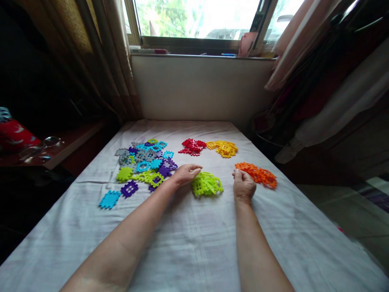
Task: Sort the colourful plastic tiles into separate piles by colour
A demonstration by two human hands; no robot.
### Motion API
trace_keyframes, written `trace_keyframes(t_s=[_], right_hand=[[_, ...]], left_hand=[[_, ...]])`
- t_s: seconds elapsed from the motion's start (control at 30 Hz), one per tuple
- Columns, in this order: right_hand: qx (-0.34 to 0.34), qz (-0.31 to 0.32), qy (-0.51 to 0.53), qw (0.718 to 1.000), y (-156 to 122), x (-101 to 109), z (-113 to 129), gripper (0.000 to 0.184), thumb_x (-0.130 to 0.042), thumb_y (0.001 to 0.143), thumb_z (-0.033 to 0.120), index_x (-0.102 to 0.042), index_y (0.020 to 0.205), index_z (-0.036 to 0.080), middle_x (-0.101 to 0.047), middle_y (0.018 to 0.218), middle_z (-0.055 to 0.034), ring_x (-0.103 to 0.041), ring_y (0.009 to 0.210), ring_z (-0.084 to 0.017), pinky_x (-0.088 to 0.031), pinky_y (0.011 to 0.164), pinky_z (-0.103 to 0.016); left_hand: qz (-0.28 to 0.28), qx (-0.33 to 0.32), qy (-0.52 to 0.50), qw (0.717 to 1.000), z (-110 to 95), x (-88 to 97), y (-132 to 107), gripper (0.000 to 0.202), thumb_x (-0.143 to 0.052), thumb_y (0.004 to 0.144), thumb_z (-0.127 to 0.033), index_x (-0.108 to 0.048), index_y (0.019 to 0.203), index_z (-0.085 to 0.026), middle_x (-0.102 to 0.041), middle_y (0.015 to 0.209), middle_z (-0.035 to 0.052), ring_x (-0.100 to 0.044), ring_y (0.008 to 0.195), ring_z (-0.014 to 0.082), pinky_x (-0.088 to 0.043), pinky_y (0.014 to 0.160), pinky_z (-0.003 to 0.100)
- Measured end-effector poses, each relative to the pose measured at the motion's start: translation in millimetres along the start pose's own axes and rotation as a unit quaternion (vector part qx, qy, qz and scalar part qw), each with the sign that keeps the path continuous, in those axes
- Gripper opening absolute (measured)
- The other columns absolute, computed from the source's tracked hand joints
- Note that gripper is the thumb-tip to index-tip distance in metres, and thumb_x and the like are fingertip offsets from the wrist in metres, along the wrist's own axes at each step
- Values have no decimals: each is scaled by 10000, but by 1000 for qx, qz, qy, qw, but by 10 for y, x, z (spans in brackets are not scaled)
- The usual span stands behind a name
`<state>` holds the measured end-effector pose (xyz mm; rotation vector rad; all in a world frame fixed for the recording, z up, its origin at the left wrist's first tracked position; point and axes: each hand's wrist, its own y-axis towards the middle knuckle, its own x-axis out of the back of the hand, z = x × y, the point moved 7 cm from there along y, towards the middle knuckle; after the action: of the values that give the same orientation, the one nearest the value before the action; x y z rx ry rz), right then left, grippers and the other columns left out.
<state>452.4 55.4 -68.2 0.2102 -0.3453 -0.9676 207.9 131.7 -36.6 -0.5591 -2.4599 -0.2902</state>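
Flat plastic puzzle tiles lie sorted by colour on a white sheet [194, 243]. My left hand [187, 173] rests palm down, fingers stretched, touching the lime green pile [207, 184]. My right hand [243, 185] is curled into a loose fist beside the orange pile [257, 174], its fingers pinched at the pile's left edge; what they hold is hidden. A red pile [192, 146] and a yellow pile [224, 148] lie farther back. A mixed heap [145, 160] of blue, grey, purple and green tiles sits to the left.
A blue tile [109, 199] and a purple tile [129, 188] lie apart at the near left. A white wall and window sill [200, 54] stand behind the bed. A dark side table [51, 152] holds glasses at left. Curtains hang on both sides.
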Motion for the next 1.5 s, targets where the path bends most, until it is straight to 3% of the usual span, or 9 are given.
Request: trace_keyframes(t_s=[0.1,0.2,0.37,0.47,0.73,0.93,1.17,1.37,1.5], right_hand=[[3,-3,-6,1000,3,-3,0,488,-533,779,621,-710,735,168,-743,693,-105,-677,681,-229,-510,693,-327],[10,-5,-22,1000,2,-6,16,459,-532,785,596,-712,742,175,-749,701,-101,-688,709,-238,-511,709,-331],[13,0,-23,1000,-4,-10,31,437,-516,781,569,-711,745,179,-753,715,-104,-689,712,-238,-510,711,-334],[14,-1,-21,1000,-4,-8,33,434,-516,775,570,-706,726,183,-752,709,-101,-686,704,-230,-509,705,-327],[11,-8,-35,999,3,-5,44,430,-514,767,555,-712,723,175,-744,688,-98,-674,684,-225,-505,701,-321],[15,-6,-34,999,-2,-7,67,439,-510,789,575,-702,713,187,-742,673,-88,-674,683,-225,-502,696,-317],[17,2,-42,999,3,-24,43,417,-513,784,540,-719,724,182,-747,690,-93,-679,691,-227,-499,692,-314],[11,11,-45,999,8,-40,13,412,-509,777,527,-722,741,176,-747,706,-98,-678,711,-234,-504,725,-329],[11,13,-51,999,2,-36,28,406,-500,767,531,-711,731,185,-747,716,-103,-678,726,-243,-498,744,-341]], left_hand=[[-63,-5,30,998,64,321,-349,377,-509,872,-385,-713,1125,-195,-731,1166,85,-663,1065,215,-480,990,343],[-176,-47,160,970,137,754,-820,317,-560,867,-429,-703,1078,-241,-722,1155,67,-639,1112,227,-460,1038,376],[-254,89,350,897,536,1088,-1371,552,-668,761,-584,-659,1172,-215,-592,1369,131,-509,1295,334,-366,1122,487],[-257,123,375,882,657,1044,-1447,517,-635,778,-600,-671,1150,-242,-591,1370,121,-499,1301,333,-350,1125,492],[-278,65,338,897,545,1008,-1411,454,-613,824,-539,-658,1157,-234,-611,1356,109,-538,1267,297,-380,1106,445],[-185,-12,269,945,246,677,-872,471,-629,818,-568,-673,1160,-248,-607,1364,86,-539,1274,274,-395,1114,439],[-107,8,264,958,106,289,-322,450,-660,807,-571,-711,1119,-252,-596,1385,98,-507,1311,294,-369,1129,475],[-82,-2,294,952,135,167,-372,397,-575,880,-549,-725,1120,-271,-587,1410,84,-428,1391,321,-273,1168,554],[-123,-26,309,943,173,350,-592,382,-525,911,-519,-705,1147,-279,-623,1370,65,-440,1383,298,-264,1172,540]])
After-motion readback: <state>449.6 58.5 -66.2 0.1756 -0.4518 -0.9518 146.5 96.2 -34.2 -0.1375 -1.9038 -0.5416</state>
